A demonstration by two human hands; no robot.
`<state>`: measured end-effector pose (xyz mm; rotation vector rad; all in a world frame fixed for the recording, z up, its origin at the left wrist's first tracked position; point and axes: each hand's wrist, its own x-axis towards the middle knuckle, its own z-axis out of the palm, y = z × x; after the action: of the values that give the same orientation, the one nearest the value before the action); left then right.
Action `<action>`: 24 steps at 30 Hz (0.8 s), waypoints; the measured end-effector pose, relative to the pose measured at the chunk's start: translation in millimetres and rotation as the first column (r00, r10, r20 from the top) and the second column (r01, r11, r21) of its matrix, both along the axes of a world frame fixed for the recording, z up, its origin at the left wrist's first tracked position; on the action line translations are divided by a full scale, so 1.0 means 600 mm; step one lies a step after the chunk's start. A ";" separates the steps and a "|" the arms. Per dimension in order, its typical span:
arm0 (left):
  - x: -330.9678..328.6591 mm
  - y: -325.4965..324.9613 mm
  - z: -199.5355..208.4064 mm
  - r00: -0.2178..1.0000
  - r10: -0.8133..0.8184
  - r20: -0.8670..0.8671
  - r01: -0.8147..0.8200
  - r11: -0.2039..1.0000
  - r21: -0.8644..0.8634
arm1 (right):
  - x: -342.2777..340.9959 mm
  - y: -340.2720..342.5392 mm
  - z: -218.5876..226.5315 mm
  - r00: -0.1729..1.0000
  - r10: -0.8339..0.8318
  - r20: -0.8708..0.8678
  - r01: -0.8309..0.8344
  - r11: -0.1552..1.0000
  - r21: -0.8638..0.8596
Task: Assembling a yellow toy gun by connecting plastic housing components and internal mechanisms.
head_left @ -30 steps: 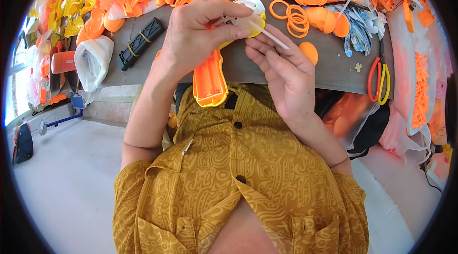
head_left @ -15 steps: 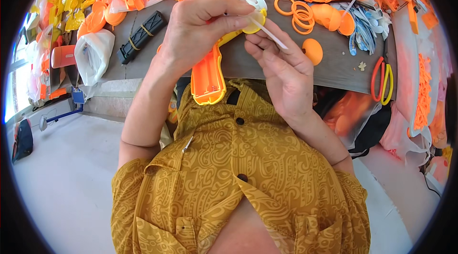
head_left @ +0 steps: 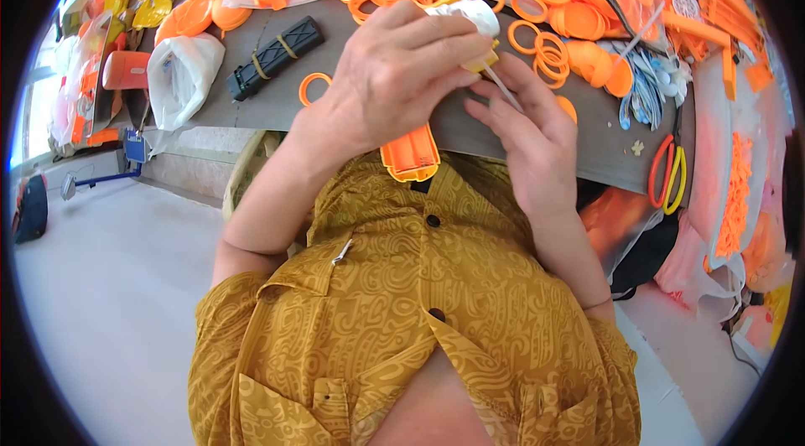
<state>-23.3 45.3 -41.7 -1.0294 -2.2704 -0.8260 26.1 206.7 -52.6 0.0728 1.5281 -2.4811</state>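
Observation:
My left hand (head_left: pixel 390 73) is closed over a plastic assembly above the table's near edge. Its long open orange shell (head_left: pixel 411 154) hangs down below my wrist. At the upper end a white round cap-like part (head_left: pixel 475 13) sticks out past my fingers, with a yellow part (head_left: pixel 485 59) below it. My right hand (head_left: pixel 537 132) is curled at that yellow part, and a thin white stick (head_left: pixel 505 87) lies between its fingers and the assembly. My left hand hides much of the assembly, and the stick's upper end cannot be made out.
Orange rings (head_left: pixel 549 56) and discs lie on the dark table (head_left: pixel 453 134), with heaped orange parts behind. To the left are a black banded block (head_left: pixel 277 58) and a white plastic bag (head_left: pixel 184 81). Scissors (head_left: pixel 668 169) with red and yellow handles rest at the right edge.
Both hands and the assembly have shifted right in the picture. My left fingers now cover more of the yellow part. An orange ring shows beside my left wrist; my right hand partly covers a loose disc.

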 end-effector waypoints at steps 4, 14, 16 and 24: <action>0.008 -0.026 0.030 0.995 -0.091 0.045 0.068 0.928 0.366 | 0.003 0.023 0.006 0.999 -0.019 -0.044 0.031 0.950 0.312; 0.025 -0.070 0.138 0.309 -0.745 -0.591 -0.309 -0.667 0.678 | -0.002 -0.006 0.072 0.674 0.355 -0.648 0.194 0.761 0.619; 0.027 -0.067 0.139 0.318 -0.786 -0.531 -0.292 -0.613 0.734 | 0.006 -0.044 0.074 0.696 0.518 -0.498 -0.194 0.803 0.564; 0.043 -0.073 0.126 0.543 -0.838 -0.060 0.318 0.139 0.938 | 0.043 -0.135 0.058 0.590 0.620 -0.516 -0.467 0.784 0.408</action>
<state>2.8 1.8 33.7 -1.2277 -1.0656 -2.5890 51.9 125.7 -17.9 -1.1446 1.7005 -1.8644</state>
